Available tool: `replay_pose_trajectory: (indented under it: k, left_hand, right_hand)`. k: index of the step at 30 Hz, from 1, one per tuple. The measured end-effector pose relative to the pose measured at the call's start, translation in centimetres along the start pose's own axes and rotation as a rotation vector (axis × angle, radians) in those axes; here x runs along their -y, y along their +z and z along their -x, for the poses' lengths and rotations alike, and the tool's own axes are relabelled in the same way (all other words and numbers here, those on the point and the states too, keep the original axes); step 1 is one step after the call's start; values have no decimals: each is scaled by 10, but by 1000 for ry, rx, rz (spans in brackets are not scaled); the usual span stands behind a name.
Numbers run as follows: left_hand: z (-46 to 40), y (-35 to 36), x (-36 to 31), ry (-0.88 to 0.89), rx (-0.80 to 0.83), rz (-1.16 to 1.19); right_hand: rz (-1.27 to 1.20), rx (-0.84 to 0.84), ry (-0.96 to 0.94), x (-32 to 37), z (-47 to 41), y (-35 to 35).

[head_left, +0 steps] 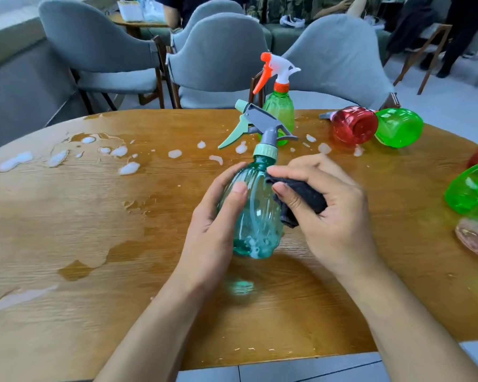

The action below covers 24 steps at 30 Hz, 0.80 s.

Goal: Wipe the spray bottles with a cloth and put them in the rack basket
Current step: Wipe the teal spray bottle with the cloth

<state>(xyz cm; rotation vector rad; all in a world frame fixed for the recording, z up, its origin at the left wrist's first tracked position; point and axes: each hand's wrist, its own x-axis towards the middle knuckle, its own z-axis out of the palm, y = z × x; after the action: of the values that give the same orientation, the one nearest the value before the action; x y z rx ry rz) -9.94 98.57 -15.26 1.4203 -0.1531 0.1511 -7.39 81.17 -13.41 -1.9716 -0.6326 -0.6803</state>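
Note:
My left hand (213, 216) grips a teal spray bottle (257, 216) with a grey and mint trigger head, held upright above the wooden table (94, 244). Foam clings to the bottle's lower part. My right hand (329, 213) holds a dark grey cloth (304, 199) pressed against the bottle's right shoulder. A green bottle with an orange and white trigger (279, 103) stands upright behind. A red bottle (353, 125) and a green bottle (398, 126) lie on their sides at the back right. No rack basket is in view.
Water puddles and foam blobs (66, 155) cover the table's left and back. More green and red bottles (472, 188) lie at the right edge. Grey chairs (215, 56) stand behind the table, and people sit farther back.

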Motion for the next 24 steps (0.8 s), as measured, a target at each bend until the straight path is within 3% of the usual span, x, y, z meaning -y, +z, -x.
replay_pose_trajectory:
  k: [9, 18, 24]
  left_hand:
    - [-2, -11, 4, -51, -144, 58]
    - [-5, -19, 8, -66, -181, 73]
    - [-8, -29, -2, -78, -236, 107]
  right_hand:
    - [76, 150, -176, 7, 13, 17]
    - [211, 184, -361, 15, 33, 31]
    - [353, 387, -295, 2, 40, 21]
